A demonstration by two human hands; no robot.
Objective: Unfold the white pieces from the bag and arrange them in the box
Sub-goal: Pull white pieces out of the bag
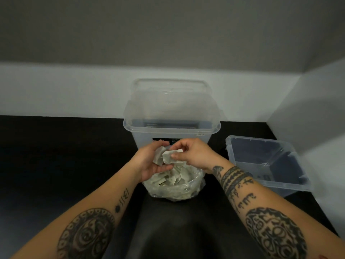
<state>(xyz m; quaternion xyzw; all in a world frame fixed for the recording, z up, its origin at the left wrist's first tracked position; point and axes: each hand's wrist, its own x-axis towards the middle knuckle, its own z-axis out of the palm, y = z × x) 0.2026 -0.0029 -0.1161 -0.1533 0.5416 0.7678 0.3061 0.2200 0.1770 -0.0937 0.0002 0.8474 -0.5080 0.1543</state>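
Above the bag (pixel 173 186), the left hand (pixel 149 162) is gripping a white piece (pixel 158 156). The right hand's (pixel 196 154) fingers (pixel 175 155) are pinching a second piece (pixel 169 157).

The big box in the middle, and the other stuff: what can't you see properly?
- Head view: label on the tall box, blurred and partly behind the left hand.
- Inside the tall box: clouded by its walls.
- White pieces in the left hand and right hand: one or two, fingers cover the join.
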